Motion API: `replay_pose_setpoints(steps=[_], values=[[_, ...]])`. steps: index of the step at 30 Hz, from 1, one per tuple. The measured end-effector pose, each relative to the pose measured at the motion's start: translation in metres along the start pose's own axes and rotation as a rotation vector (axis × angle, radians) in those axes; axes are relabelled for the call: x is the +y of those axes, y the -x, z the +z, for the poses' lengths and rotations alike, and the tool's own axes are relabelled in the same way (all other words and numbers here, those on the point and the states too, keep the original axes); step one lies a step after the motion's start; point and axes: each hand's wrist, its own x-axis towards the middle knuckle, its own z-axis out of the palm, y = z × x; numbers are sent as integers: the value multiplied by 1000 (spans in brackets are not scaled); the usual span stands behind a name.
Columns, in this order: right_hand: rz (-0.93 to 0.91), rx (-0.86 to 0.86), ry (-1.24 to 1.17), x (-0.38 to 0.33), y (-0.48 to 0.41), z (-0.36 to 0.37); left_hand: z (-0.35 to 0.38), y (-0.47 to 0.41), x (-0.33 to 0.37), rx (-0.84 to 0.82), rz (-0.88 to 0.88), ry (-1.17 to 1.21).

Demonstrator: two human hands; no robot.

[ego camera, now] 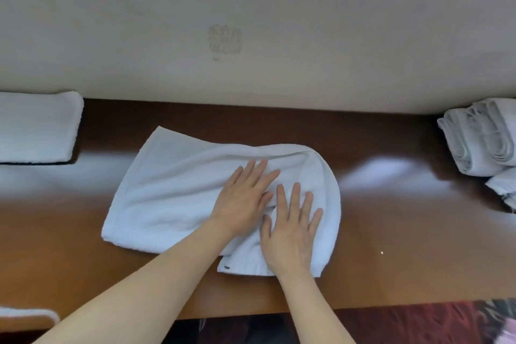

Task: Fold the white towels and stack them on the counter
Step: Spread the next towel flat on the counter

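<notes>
Already, at the far left of the glossy brown wooden counter, we find one neatly folded white terry towel lying flat by the pale wall. We take it for the start of the stack, though we cannot tell whether more than one layer sits there. Near the lower left corner a white cloth edge pokes into view, too cut off to identify.

In the middle of the counter lies the white towel being folded. It seems to be doubled over once, its right end is rounded and rumpled, and a small tag shows at its near edge. By our reckoning it needs at least one more fold before it can join the stack.

Our left hand rests palm-down on this towel, fingers straight and slightly spread, pointing toward the rumpled far fold. It grasps nothing and only presses. Just beside it, our right hand lies flat on the towel's near right part, fingers splayed, likewise released and smoothing.

At the far right, well apart from the hands, a loose heap of unfolded white towels waits against the wall. We judge most of the work is still ahead.
</notes>
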Motion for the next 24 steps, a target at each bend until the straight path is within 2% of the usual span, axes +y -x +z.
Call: replay_pose_setpoints(steps=[3, 11, 19, 21, 24], values=[[-68, 22, 22, 27, -3, -1, 15, -8, -8, -64, -17, -76], [-338, -40, 111, 116, -29, -23, 19, -2, -36, 4, -51, -131], [-419, -117, 112, 158, -62, -49, 8, 0, -45, -10, -38, -91], [-440, -125, 53, 162, -66, -54, 5, -2, -40, 24, -46, -44], [-436, -135, -104, 162, -64, -58, -1, -27, -1, 193, -36, 63]])
